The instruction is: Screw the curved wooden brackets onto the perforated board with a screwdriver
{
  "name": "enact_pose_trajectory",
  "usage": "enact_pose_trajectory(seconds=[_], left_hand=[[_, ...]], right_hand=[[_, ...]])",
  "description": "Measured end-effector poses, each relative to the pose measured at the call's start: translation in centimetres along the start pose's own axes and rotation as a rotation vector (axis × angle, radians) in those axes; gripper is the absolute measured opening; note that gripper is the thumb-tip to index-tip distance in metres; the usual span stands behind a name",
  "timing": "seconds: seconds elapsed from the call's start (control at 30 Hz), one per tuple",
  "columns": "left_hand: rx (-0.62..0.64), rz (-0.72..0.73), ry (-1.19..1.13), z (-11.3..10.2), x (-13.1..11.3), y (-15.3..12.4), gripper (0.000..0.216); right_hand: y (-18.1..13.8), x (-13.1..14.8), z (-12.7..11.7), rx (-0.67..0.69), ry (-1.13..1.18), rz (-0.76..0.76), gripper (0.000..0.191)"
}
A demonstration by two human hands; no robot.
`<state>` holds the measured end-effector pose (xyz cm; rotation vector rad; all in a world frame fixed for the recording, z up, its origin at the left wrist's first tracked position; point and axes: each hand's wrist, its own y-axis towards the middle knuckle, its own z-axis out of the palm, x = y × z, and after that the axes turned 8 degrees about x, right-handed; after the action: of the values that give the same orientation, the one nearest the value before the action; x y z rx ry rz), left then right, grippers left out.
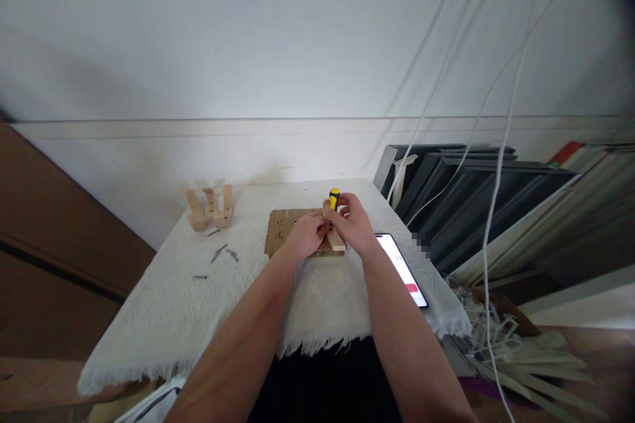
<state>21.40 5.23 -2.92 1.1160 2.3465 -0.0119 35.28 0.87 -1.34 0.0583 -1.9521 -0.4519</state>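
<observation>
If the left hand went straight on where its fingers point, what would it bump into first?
The left hand would probably meet the wooden piece by the screwdriver first, though depth there is unclear.

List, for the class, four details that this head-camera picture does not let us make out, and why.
All in the head view:
- Screwdriver: its tip is hidden by the left hand and right hand.
- Metal fasteners: too small to tell nails from screws.
- Phone: partly covered by the right forearm; most screen content too small.
- Cardboard: partly hidden beneath the left hand and wood strip.
</observation>
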Motion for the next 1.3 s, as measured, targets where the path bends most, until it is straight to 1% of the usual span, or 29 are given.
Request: enact_pose_trajectory(seconds=[0.1, 0.13, 0.2, 0.27, 0.37, 0.43, 0.5, 0.57, 0.67, 0.73, 0.8, 0.87, 0.97, 1.03, 1.13, 1.17, 1.3], left_hand=[[0.005, -0.002, 0.01, -0.02, 0.02, 0.02, 0.026], [0.003, -0.004, 0.009, -0.03, 0.01, 0.01, 0.026], [-0.002, -0.004, 0.007, -0.07, -0.01, -0.01, 0.025], [-0.007, -0.001, 0.008, -0.12, -0.03, -0.04, 0.025], [-0.003, 0.005, 0.011, -0.21, -0.04, -0.04, 0.026], [0.013, 0.001, 0.016, -0.23, -0.02, -0.02, 0.026], [0.021, -0.005, 0.024, -0.2, -0.01, 0.0, 0.026], [0.008, -0.006, 0.021, -0.14, -0.04, -0.02, 0.025], [-0.008, -0.009, 0.006, -0.06, -0.1, -0.07, 0.025], [-0.005, -0.013, 0.007, -0.04, -0.1, -0.09, 0.025], [0.0, -0.011, 0.021, -0.03, -0.06, -0.06, 0.025], [0.006, -0.01, 0.03, -0.02, 0.0, 0.0, 0.025], [0.004, -0.019, 0.022, -0.01, 0.01, 0.06, 0.026], [-0.003, -0.024, 0.015, -0.03, -0.07, 0.04, 0.026], [0.005, -0.03, 0.006, -0.08, -0.2, -0.06, 0.027], [0.006, -0.04, 0.0, -0.09, -0.24, -0.1, 0.027], [-0.032, -0.144, -0.031, -0.07, -0.35, -0.23, 0.026]], right_hand=[[-0.01, 0.17, -0.24, 0.061, -0.012, -0.029, 0.032], [-0.02, 0.25, -0.3, 0.059, -0.039, -0.023, 0.03], [-0.02, 0.36, -0.32, 0.011, -0.092, 0.011, 0.03], [0.0, 0.37, -0.23, -0.019, -0.095, 0.035, 0.034], [0.02, 0.28, -0.12, 0.028, -0.027, 0.021, 0.038], [-0.01, 0.31, -0.19, 0.067, -0.019, 0.005, 0.033], [-0.05, 0.46, -0.34, 0.082, -0.058, 0.0, 0.028], [-0.08, 0.6, -0.47, 0.045, -0.119, 0.012, 0.026], [-0.06, 0.5, -0.46, -0.034, -0.165, 0.037, 0.029], [-0.03, 0.24, -0.37, 0.006, -0.125, 0.026, 0.028], [0.0, -0.01, -0.31, 0.087, -0.074, 0.002, 0.025], [0.04, -0.17, -0.32, 0.123, -0.09, -0.005, 0.021], [0.14, -0.19, -0.4, 0.062, -0.224, 0.017, 0.024], [0.19, -0.13, -0.43, 0.016, -0.266, 0.026, 0.026], [0.14, 0.1, -0.52, -0.009, -0.203, 0.049, 0.029], [0.1, 0.21, -0.57, -0.036, -0.165, 0.057, 0.03], [-0.04, 0.72, -0.85, -0.224, -0.037, 0.063, 0.032]])
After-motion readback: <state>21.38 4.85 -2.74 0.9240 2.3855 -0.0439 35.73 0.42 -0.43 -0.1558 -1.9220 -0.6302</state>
